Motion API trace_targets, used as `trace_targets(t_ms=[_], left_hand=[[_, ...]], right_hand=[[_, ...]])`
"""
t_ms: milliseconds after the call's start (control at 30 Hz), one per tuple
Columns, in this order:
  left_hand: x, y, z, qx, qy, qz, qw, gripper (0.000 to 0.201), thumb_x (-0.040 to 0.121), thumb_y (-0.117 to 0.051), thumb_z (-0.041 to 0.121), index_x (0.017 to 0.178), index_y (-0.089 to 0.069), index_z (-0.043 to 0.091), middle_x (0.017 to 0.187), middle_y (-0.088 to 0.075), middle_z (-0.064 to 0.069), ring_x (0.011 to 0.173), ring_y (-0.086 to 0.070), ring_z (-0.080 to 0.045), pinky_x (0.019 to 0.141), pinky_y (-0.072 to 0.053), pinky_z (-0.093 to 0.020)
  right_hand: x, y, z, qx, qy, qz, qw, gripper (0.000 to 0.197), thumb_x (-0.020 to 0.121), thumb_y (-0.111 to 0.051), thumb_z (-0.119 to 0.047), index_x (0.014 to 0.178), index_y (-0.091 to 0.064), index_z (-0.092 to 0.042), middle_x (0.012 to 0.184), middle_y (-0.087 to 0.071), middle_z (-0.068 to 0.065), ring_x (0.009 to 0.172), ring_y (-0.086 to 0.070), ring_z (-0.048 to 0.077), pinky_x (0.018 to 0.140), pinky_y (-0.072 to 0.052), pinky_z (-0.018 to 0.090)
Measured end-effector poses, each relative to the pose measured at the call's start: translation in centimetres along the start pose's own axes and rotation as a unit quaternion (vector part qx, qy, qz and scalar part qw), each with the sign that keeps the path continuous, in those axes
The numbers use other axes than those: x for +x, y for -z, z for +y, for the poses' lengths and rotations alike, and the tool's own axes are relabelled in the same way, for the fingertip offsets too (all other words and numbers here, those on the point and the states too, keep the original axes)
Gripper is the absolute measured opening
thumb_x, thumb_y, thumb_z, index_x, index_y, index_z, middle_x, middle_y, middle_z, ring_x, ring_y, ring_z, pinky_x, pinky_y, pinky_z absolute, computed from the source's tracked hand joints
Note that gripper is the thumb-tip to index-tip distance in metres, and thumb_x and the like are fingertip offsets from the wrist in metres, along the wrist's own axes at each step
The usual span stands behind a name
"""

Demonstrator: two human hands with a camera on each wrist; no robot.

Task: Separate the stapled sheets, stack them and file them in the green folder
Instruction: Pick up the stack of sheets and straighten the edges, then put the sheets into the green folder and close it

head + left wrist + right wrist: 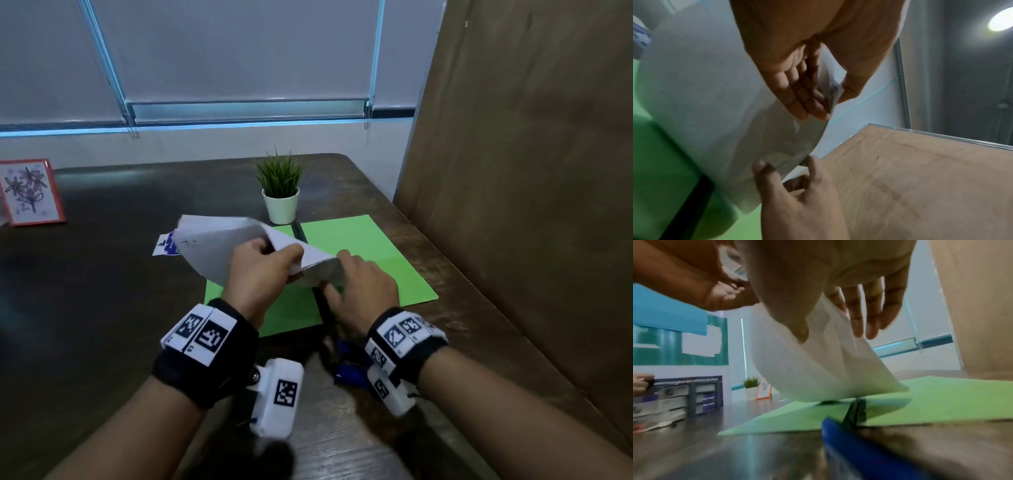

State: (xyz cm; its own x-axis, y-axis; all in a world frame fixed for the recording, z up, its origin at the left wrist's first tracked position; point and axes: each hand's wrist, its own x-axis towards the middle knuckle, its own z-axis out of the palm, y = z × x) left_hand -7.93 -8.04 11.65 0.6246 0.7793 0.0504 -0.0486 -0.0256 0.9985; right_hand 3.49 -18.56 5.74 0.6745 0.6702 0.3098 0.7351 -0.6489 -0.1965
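- The left hand pinches the white sheets between thumb and fingers.
- The right hand pinches their near corner.
- The sheets curve above the open green folder on the table.

— From my seat the folder reads bright green with a black strip down its spine. What's on your screen?

— Plain white sheets, and a white card behind them with a blue print. The bench is dark brown wood grain.

— I've got a white pot with green grass, and a picture frame in orange-red around a purple flower drawing.

— Blue stapler near me. My wristbands are black with black-and-white square codes.
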Motion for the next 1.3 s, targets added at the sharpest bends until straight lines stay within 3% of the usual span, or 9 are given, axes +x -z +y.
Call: trace_targets(t_ms=[133,333,567,667,800,900,1067,1167,1300], left_hand=[[0.9,0.5,1.1,-0.017,-0.063,-0.003,0.998,0.017,0.085,-0.065,0.0,0.093,-0.071,0.014,0.078,-0.068,0.006,0.075,-0.062,-0.011,0.079,-0.057,-0.033],[0.9,0.1,-2.5,0.173,-0.044,-0.211,0.961,0.114,0.074,-0.085,0.008,0.159,-0.013,0.032,0.156,-0.034,0.011,0.138,-0.038,-0.01,0.103,-0.041,-0.027],[2.2,-3.0,-3.9,0.256,-0.13,0.041,0.957,0.023,0.095,-0.058,0.014,0.117,-0.064,0.01,0.1,-0.071,-0.011,0.095,-0.068,-0.03,0.076,-0.055,-0.036],[3.4,-3.0,-4.0,0.207,-0.116,0.045,0.97,0.02,0.098,-0.053,0.014,0.107,-0.07,0.01,0.099,-0.074,-0.014,0.094,-0.07,-0.03,0.083,-0.058,-0.042],[4.6,-3.1,-4.8,0.168,-0.081,0.028,0.982,0.023,0.096,-0.052,0.023,0.102,-0.072,0.012,0.095,-0.075,-0.009,0.093,-0.07,-0.029,0.089,-0.057,-0.048],[5.8,-3.2,-4.1,0.099,-0.05,-0.004,0.994,0.023,0.101,-0.054,0.025,0.087,-0.068,0.013,0.083,-0.071,-0.002,0.075,-0.067,-0.021,0.079,-0.056,-0.037],[9.4,-3.2,-0.8,-0.026,-0.003,-0.097,0.995,0.016,0.102,-0.054,0.015,0.099,-0.069,0.012,0.099,-0.074,-0.006,0.088,-0.069,-0.021,0.085,-0.056,-0.036],[13.4,-3.8,-0.6,-0.073,0.035,-0.119,0.99,0.015,0.101,-0.055,0.012,0.105,-0.069,0.01,0.094,-0.078,0.0,0.086,-0.074,-0.013,0.076,-0.059,-0.029],[19.2,-5.8,-2.9,-0.11,0.075,-0.104,0.986,0.021,0.102,-0.054,0.01,0.12,-0.065,0.007,0.103,-0.078,0.0,0.095,-0.074,-0.012,0.079,-0.059,-0.025]], right_hand=[[2.8,2.3,-0.5,-0.061,0.063,-0.026,0.996,0.03,0.096,-0.045,-0.039,0.096,-0.066,-0.018,0.094,-0.069,0.01,0.088,-0.064,0.035,0.065,-0.04,0.034],[4.6,4.3,-1.8,0.116,0.022,-0.013,0.993,0.047,0.099,-0.048,-0.038,0.058,-0.042,-0.014,0.077,-0.061,0.016,0.071,-0.051,0.032,0.062,-0.033,0.033],[3.8,5.8,-4.5,0.171,0.133,0.025,0.976,0.05,0.098,-0.047,-0.051,0.06,-0.048,-0.019,0.063,-0.058,0.0,0.06,-0.053,0.024,0.055,-0.031,0.029],[3.9,5.7,-3.6,0.258,0.138,-0.011,0.956,0.05,0.095,-0.044,-0.059,0.067,-0.055,-0.02,0.066,-0.059,-0.005,0.065,-0.057,0.017,0.06,-0.043,0.033],[5.8,4.1,0.3,0.263,0.068,0.022,0.962,0.036,0.091,-0.061,-0.049,0.114,-0.069,-0.023,0.119,-0.067,0.0,0.114,-0.059,0.019,0.103,-0.046,0.039],[7.9,2.9,4.9,0.255,-0.081,0.011,0.964,0.075,0.083,-0.074,-0.046,0.146,-0.043,-0.02,0.149,-0.044,0.006,0.138,-0.04,0.024,0.114,-0.033,0.038],[12.5,1.9,11.2,0.502,-0.225,-0.076,0.832,0.091,0.07,-0.082,-0.045,0.146,-0.04,-0.019,0.145,-0.05,0.006,0.127,-0.05,0.019,0.106,-0.041,0.04],[15.6,2.6,13.0,0.595,-0.21,-0.126,0.765,0.044,0.088,-0.07,-0.028,0.127,-0.058,-0.012,0.12,-0.064,0.009,0.097,-0.059,0.022,0.081,-0.047,0.034],[19.9,1.9,14.9,0.615,-0.222,-0.177,0.736,0.024,0.101,-0.047,-0.006,0.115,-0.066,-0.007,0.107,-0.07,0.015,0.09,-0.065,0.027,0.086,-0.054,0.042]])
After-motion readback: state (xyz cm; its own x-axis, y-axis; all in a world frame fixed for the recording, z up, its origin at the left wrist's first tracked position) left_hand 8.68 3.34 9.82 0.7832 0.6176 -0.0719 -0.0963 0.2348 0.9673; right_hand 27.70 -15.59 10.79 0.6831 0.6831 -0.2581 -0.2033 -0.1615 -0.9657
